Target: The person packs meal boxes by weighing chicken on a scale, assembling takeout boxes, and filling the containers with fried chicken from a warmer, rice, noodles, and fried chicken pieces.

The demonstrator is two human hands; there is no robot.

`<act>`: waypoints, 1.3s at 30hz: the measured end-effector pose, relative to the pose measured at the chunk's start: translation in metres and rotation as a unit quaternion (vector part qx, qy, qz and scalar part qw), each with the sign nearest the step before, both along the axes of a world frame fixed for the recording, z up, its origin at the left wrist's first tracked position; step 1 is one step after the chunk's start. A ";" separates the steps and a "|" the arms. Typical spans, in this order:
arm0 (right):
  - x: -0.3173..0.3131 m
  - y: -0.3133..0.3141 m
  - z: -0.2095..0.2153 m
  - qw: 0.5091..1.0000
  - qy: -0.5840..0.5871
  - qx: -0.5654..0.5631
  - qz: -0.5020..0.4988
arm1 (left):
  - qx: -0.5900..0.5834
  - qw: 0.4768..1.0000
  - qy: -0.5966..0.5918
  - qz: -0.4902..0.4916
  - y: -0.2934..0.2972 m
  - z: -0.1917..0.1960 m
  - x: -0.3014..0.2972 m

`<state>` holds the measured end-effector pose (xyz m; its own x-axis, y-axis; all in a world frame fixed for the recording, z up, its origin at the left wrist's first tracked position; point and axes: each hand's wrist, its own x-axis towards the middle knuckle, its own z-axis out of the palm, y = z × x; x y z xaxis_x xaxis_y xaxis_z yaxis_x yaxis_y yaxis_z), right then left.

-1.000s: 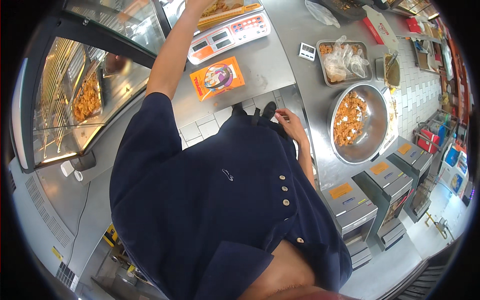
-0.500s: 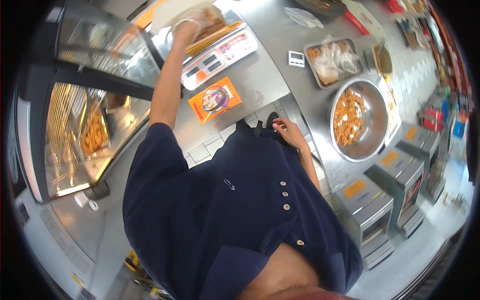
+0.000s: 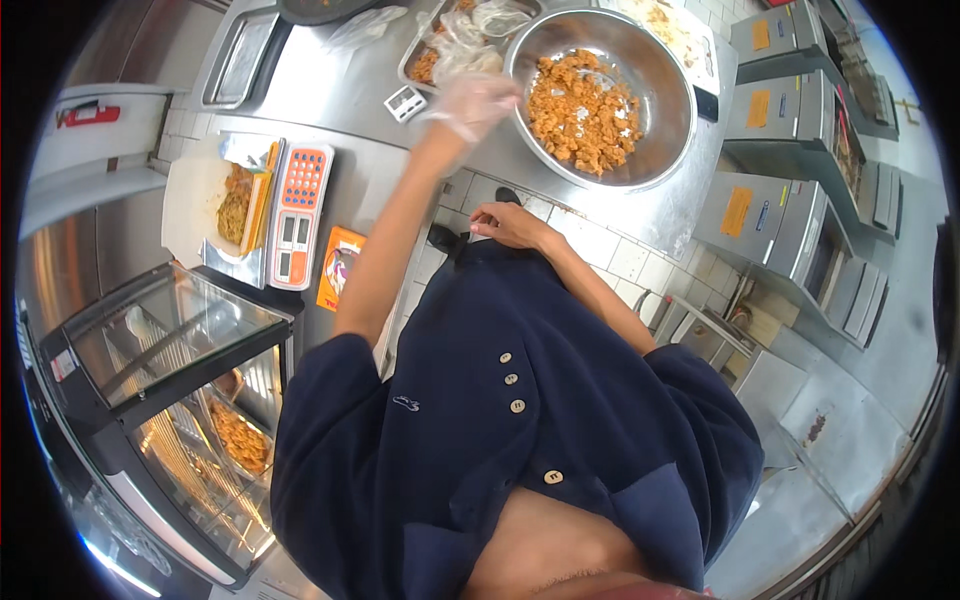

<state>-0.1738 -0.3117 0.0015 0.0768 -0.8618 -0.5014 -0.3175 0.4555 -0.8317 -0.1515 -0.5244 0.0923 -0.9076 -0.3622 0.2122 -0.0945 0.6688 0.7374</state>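
My left hand (image 3: 472,106), in a clear plastic glove, reaches to the left rim of a large steel bowl (image 3: 672,112). Its fingers stretch toward the bowl and look slightly blurred; nothing shows in them. Crumbly orange-brown fried pieces (image 3: 585,112) with white bits lie in the bowl. Behind the gloved hand, a metal tray (image 3: 408,72) holds similar food, partly covered by a crumpled clear plastic bag (image 3: 462,45). A small white digital timer (image 3: 405,103) lies beside the hand. My bare right hand (image 3: 507,224) hangs before my waist, fingers loosely bent and apart, holding nothing.
An orange-and-white scale (image 3: 300,215) stands at left beside a paper-lined container (image 3: 180,205) of fried food. An orange printed box (image 3: 341,262) lies near it. The glass display warmer (image 3: 180,320) is lower left. Grey machines (image 3: 765,225) line the right.
My view has turned to the right. My left hand has left the container of food by the scale and come across to the steel bowl. My right hand stays near my waist.
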 end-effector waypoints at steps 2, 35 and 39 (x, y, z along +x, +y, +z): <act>-0.006 0.009 -0.001 1.000 -0.007 -0.009 -0.011 | -0.030 0.997 -0.045 -0.052 0.021 -0.029 -0.061; -0.080 0.071 -0.045 0.996 -0.077 -0.017 -0.039 | -0.073 0.919 -0.386 0.031 0.106 -0.081 -0.208; -0.079 0.074 -0.041 0.996 -0.074 -0.006 -0.046 | -0.026 0.936 -0.343 0.080 0.104 -0.086 -0.203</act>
<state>-0.2526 -0.2382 -0.0397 0.0690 -0.8746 -0.4798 -0.1481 0.4667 -0.8719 -0.3546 -0.4205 0.0060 -0.7717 -0.5099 -0.3800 -0.6356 0.6387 0.4337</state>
